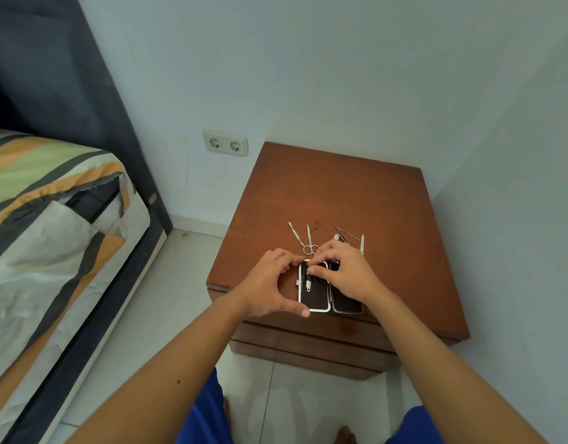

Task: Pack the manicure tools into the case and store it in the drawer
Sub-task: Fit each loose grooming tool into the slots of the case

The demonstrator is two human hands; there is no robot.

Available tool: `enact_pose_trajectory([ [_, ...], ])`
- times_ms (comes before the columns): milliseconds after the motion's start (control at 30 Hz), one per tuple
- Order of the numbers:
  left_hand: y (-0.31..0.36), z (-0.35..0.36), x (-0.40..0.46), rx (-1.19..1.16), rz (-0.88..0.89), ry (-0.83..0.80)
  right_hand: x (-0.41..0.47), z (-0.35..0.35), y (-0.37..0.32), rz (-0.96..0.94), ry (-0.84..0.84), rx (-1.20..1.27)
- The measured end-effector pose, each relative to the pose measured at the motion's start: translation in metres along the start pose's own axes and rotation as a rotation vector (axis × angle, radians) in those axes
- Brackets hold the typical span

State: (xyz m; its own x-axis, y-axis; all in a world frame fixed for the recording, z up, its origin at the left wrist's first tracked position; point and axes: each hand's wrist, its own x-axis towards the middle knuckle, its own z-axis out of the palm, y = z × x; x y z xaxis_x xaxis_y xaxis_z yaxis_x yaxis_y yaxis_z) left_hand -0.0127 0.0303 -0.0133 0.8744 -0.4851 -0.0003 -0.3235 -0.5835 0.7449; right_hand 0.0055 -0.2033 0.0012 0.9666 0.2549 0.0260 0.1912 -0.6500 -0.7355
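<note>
Seating a tool in the open case [314,301].
Left hand [269,283] braces case edge, fingers spread; right hand [343,274] pinches small tool into strap. Scissors [309,243] wait far side.

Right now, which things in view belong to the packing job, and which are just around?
Job: open case, small scissors, slim metal tool, tweezers and file, nightstand drawers.
Around: bed, wall socket.

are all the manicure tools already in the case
No, the scissors and other tools lie on the nightstand beyond the open case.
</note>
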Motion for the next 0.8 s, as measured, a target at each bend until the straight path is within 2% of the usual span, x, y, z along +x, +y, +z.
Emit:
enact_pose_trajectory([
  [333,-0.001,0.000,0.001,-0.005,0.005,-0.001,-0.002,-0.001,0.002,-0.033,0.030,0.001],
  [400,-0.002,0.000,0.001,-0.013,0.008,0.002,0.001,-0.009,0.003,-0.007,0.117,0.052],
  [500,-0.004,0.001,0.001,-0.036,0.004,0.001,0.011,-0.024,0.012,0.081,0.290,0.002],
  [567,-0.003,0.001,0.001,-0.051,-0.003,-0.003,0.019,-0.031,0.020,0.128,0.340,0.002],
  [800,0.000,0.000,0.001,-0.037,-0.015,-0.015,0.046,-0.029,0.029,0.217,0.244,-0.151],
])
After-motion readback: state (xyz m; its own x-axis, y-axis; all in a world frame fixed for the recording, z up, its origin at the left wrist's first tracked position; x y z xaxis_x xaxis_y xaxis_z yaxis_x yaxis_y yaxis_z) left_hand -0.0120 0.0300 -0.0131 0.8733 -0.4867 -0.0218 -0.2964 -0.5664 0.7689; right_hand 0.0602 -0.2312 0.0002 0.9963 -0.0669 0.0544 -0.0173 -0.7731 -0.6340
